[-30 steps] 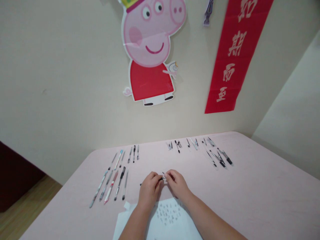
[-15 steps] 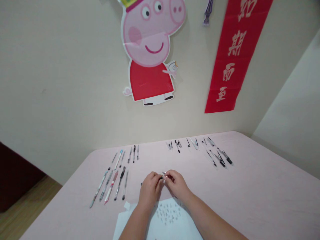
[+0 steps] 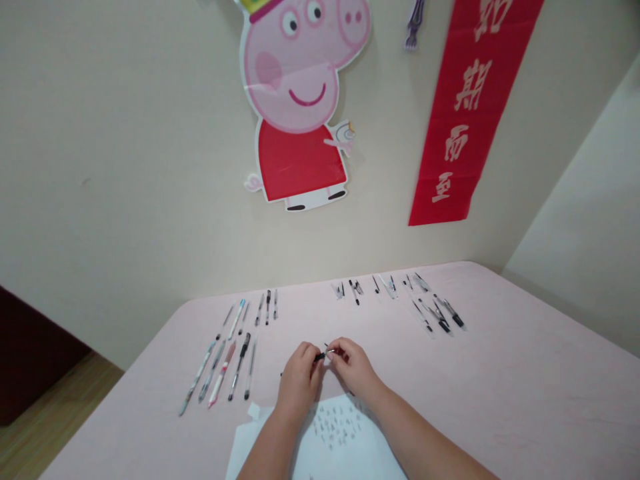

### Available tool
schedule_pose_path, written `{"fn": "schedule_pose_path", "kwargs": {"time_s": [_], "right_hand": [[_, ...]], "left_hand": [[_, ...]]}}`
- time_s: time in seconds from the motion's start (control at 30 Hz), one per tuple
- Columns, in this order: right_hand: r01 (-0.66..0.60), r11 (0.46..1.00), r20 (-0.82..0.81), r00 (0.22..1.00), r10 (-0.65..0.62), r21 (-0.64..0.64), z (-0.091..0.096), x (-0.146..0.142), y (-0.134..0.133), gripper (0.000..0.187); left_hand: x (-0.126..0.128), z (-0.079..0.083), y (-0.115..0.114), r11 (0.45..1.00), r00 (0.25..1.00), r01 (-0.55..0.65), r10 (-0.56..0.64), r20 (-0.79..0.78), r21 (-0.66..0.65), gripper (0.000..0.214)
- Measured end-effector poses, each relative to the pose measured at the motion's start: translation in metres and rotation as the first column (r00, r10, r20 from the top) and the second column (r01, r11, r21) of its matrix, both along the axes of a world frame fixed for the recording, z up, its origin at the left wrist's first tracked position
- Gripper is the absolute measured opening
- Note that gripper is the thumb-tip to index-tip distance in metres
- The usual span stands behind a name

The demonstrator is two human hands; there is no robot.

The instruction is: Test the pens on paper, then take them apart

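Observation:
My left hand (image 3: 299,379) is closed around a pen, whose black end (image 3: 319,357) sticks out between thumb and fingers toward the right. A dark tip also shows past the outer side of that hand. Close beside it, my right hand (image 3: 356,363) pinches a small shiny piece (image 3: 329,351) at the pen's end; whether the two parts are joined I cannot tell. Another thin dark point shows just above the right fingertips. Below the wrists lies a white sheet of paper (image 3: 345,457) with rows of handwritten characters, partly covered by my forearms.
Several whole pens (image 3: 223,373) lie in two rows on the left of the pink-covered table (image 3: 525,400). Groups of taken-apart pen pieces (image 3: 385,287) lie along the back right, with larger dark ones (image 3: 443,319) nearer. A wall (image 3: 150,167) rises behind the table.
Slightly more of the black pen end and the shiny piece shows between my fingertips. Both hands have otherwise stayed in place.

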State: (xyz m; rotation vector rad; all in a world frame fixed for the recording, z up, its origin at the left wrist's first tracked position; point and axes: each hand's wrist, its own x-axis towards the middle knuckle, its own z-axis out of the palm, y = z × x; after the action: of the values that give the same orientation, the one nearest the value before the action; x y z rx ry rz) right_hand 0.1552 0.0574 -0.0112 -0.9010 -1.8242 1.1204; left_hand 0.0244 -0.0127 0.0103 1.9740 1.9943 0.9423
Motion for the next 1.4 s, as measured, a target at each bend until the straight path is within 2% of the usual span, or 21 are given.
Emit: {"fn": "schedule_pose_path", "kwargs": {"time_s": [0.27,0.43,0.6,0.7,0.87,1.0,1.27,1.4], "right_hand": [[0.047,0.997,-0.051,0.997,-0.050,-0.062,0.000,0.001,0.001,0.013],[0.116,0.991,-0.093,0.988,-0.122,-0.070,0.002,0.004,0.004,0.015],[0.167,0.983,-0.101,0.979,-0.175,-0.076,-0.004,0.005,0.009,0.018],[0.158,0.987,-0.046,0.986,-0.159,-0.024,-0.008,0.005,0.009,0.017],[0.088,0.983,0.136,0.985,-0.110,0.159,-0.003,0.005,0.004,0.015],[0.054,0.974,0.219,0.970,-0.103,0.218,0.002,0.005,-0.001,0.020],[0.015,0.968,0.238,0.968,-0.076,0.249,-0.003,0.004,0.001,0.026],[0.024,0.968,0.169,0.983,-0.068,0.250,-0.002,0.004,0.000,0.030]], "left_hand": [[-0.002,0.002,0.000,1.000,1.000,0.022,-0.022,0.017,0.014,0.024],[-0.003,-0.003,0.001,0.998,1.000,-0.009,0.008,0.003,0.054,0.025],[-0.004,-0.003,0.002,0.997,0.999,-0.034,0.034,0.005,0.070,0.022],[-0.004,-0.003,0.002,0.994,0.999,-0.045,0.042,0.030,0.104,0.021],[-0.005,-0.005,0.003,0.990,0.993,-0.059,0.045,0.105,0.127,0.020],[-0.007,-0.008,0.003,0.988,0.989,-0.066,0.047,0.138,0.137,0.021],[-0.008,-0.012,0.005,0.986,0.985,-0.083,0.059,0.161,0.146,0.025],[-0.011,-0.017,0.007,0.975,0.982,-0.112,0.080,0.170,0.190,0.031]]}}
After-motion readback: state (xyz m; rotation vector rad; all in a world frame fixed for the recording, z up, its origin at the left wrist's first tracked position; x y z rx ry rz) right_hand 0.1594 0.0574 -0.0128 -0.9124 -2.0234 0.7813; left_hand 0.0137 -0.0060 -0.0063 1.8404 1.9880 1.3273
